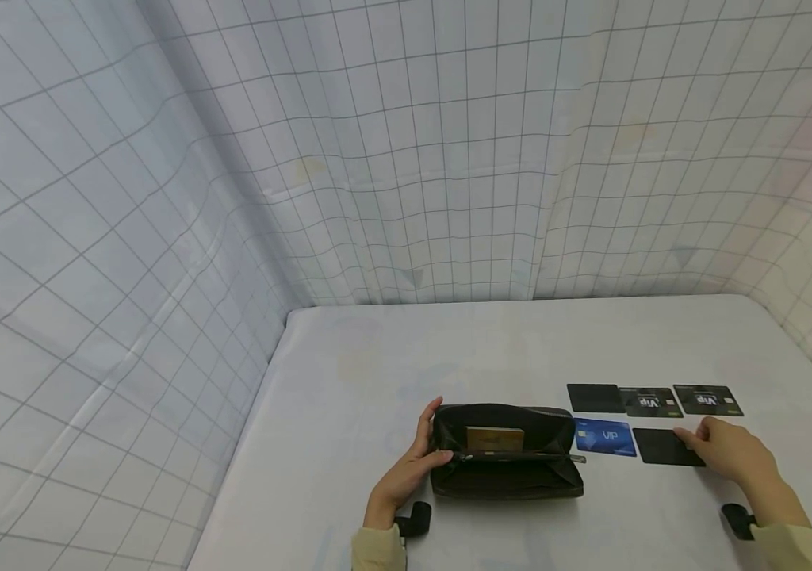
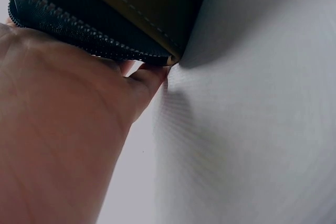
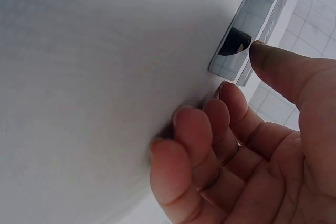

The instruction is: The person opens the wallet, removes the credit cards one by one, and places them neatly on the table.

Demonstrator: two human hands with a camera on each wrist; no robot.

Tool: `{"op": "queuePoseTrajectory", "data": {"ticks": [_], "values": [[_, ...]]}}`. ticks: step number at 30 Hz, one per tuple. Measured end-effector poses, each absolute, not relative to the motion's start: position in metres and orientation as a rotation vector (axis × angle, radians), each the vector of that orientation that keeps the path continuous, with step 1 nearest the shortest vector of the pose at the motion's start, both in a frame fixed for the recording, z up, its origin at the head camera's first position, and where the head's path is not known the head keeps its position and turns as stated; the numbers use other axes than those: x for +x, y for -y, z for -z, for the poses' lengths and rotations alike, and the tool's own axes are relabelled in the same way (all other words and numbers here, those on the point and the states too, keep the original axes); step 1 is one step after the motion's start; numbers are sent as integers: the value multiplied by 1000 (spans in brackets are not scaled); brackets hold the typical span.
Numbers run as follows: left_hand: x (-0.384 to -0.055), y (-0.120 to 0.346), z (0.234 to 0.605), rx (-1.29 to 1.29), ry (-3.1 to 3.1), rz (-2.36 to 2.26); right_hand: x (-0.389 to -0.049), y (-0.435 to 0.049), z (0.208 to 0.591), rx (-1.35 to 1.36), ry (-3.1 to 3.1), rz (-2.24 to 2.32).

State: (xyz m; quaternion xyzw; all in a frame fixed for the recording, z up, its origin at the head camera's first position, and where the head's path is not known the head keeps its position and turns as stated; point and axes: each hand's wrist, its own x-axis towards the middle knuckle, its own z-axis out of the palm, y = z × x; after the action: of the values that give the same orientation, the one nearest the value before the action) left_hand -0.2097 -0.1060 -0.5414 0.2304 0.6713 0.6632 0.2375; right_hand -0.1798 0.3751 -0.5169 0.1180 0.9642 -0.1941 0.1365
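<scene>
A long black zip wallet (image 1: 507, 485) lies unzipped and spread wide on the table, with a gold-brown card (image 1: 495, 438) standing in its inner section. At its left end my left hand (image 1: 411, 469) grips the wallet, thumb inside at the opening and fingers around the outer side. The left wrist view shows the toothed zip edge of the wallet (image 2: 79, 30) against that hand. My right hand (image 1: 734, 452) is at the right end of a black card (image 1: 659, 447), thumb touching it and fingers curled by its corner. In the right wrist view, the card (image 3: 228, 62) looks glossy and reflective.
A blue VIP card (image 1: 604, 437) lies between the wallet and the black card. Behind are a plain black card (image 1: 595, 398) and two black Vip cards (image 1: 651, 402). White gridded curtains (image 1: 406, 198) surround the white table (image 1: 349, 381).
</scene>
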Motion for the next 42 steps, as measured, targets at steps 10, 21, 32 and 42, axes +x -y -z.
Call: {"op": "queuePoseTrajectory", "data": {"ticks": [10, 21, 32, 42], "values": [[-204, 106, 523, 634, -1830, -1804, -181, -357, 507, 331, -2900, 554], [-204, 106, 515, 646, -1823, -1798, -193, -278, 457, -124, -3048, 891], [-206, 105, 515, 647, -1812, -1814, -196, -204, 435, -578, -2974, 927], [-204, 105, 521, 640, -1796, -1814, -197, -170, 442, -689, -2973, 691]]}}
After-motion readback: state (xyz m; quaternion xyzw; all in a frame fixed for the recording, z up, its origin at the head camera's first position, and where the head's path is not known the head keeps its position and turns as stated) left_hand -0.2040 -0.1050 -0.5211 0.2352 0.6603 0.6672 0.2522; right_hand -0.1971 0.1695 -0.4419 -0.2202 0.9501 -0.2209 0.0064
